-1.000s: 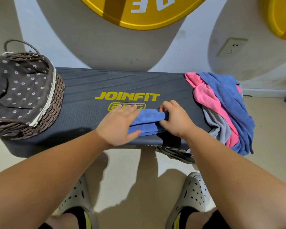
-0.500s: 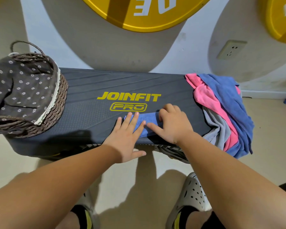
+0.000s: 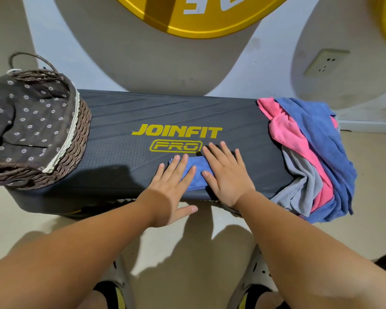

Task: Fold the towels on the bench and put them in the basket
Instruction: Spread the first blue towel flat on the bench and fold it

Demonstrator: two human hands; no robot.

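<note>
A small folded blue towel (image 3: 197, 172) lies near the front edge of the dark bench (image 3: 125, 152), just below the yellow logo. My left hand (image 3: 173, 188) presses flat on its left part with straight fingers. My right hand (image 3: 226, 175) lies flat on its right part, fingers spread. Most of the towel is hidden under both hands. A wicker basket (image 3: 74, 157) with a dark flowered liner stands on the bench's left end. A heap of unfolded towels (image 3: 316, 152), pink, blue and grey, hangs over the right end.
The wall rises right behind the bench, with a socket (image 3: 327, 62) at the right and yellow discs (image 3: 201, 25) above. My feet in pale clogs (image 3: 252, 277) stand on the floor in front of the bench.
My right hand has let go of the towel's edge and flattened onto it. My left hand has slid toward the front edge, fingers straight. The towel is now a smaller, flatter packet.
</note>
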